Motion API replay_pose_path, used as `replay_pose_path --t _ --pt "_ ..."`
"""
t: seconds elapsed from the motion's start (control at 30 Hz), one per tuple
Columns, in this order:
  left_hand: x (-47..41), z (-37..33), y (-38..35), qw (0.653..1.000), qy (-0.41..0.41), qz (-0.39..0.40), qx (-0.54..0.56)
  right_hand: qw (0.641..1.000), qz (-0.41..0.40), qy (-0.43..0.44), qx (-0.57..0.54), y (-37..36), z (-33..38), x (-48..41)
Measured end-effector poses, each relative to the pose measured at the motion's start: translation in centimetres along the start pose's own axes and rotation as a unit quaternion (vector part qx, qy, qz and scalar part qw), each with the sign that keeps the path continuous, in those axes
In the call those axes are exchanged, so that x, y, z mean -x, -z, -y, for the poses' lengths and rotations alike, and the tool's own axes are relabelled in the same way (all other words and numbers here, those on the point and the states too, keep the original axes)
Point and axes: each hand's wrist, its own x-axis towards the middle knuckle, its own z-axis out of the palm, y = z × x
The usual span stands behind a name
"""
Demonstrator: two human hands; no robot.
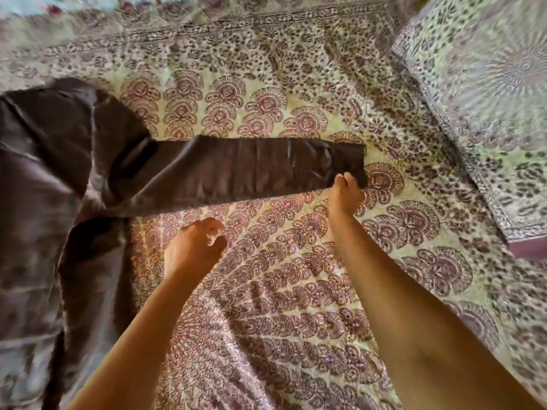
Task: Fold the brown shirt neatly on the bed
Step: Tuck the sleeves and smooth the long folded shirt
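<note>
Left hand: on the near side of the sleeve, over the bed. Fingers loosely curled, holding nothing, clear of the cloth.

Right hand: at the sleeve's free end, fingertips bunched on the near corner of the cuff. Looks like a pinch, but motion blur leaves the contact soft.

The sleeve lies stretched flat across the bed. Its other end joins the body of the brown shirt, which lies spread with some wrinkles and runs out of view.

Handling, my read: thin, light, limp fabric with a slight sheen, so probably slippery. It won't hold a crease unaided. Grab at hems, cuff or shoulder seam, with one hand pinning the fold line while the other carries the cuff over.

Surroundings: a patterned pillow sits beyond the cuff end, well apart from it. Nothing lies on the sleeve. The bed's loose, rumpled cover could drag along with the shirt.
</note>
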Motion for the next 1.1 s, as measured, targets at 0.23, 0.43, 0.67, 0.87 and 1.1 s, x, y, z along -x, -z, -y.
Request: replay_pose_path --t 0.23,0.43,0.67,0.87,1.1 --pt "0.8 0.5 -0.3 0.999 -0.021 0.025 -0.035 0.957 -0.011 -0.135 -0.256 0.8 1.7 -0.5" --pt "1.2 -0.1 2.0 0.995 0.008 0.018 0.101 0.970 0.155 0.035 -0.184 0.5 4.9 4.1" --pt "-1.5 -0.5 9.1 0.791 0.159 -0.007 0.590 0.859 0.272 0.405 0.152 -5.4 8.2 17.1" --pt "-1.6 6.6 16.0 0.791 0.162 -0.057 0.587 0.653 0.361 0.608 0.271 -10.1 5.5 27.4" --pt "0.2 19.5 23.6 0.785 0.183 -0.211 0.553 0.694 0.210 0.634 0.271 -16.2 3.4 32.4"
